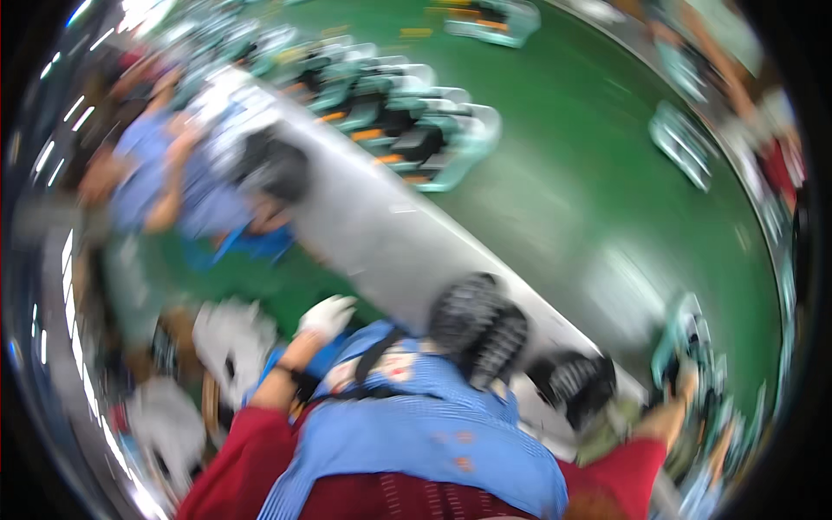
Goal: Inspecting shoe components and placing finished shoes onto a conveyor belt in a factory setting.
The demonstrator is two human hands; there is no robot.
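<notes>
My left hand [328, 317], in a white glove, is held out beside the near edge of the grey worktable. Its fingers look stretched, and I see nothing in them. On the far right my right hand [686, 379] reaches to a teal plastic rack [685, 325]; blur hides its fingers and any hold. Black pieces with a grey pattern lie in front of me: one dark piece [464, 308], another [501, 348] close beside it, and a third [576, 386] farther right. Their exact kind is too blurred to name. A blue apron [416, 433] covers my front.
A long grey worktable [373, 234] runs diagonally through the view. Teal racks [472, 143] with black and orange contents line its far side on a green floor [563, 113]. A co-worker in blue [195, 173] is at upper left. Grey-white bundles [232, 342] stand at left.
</notes>
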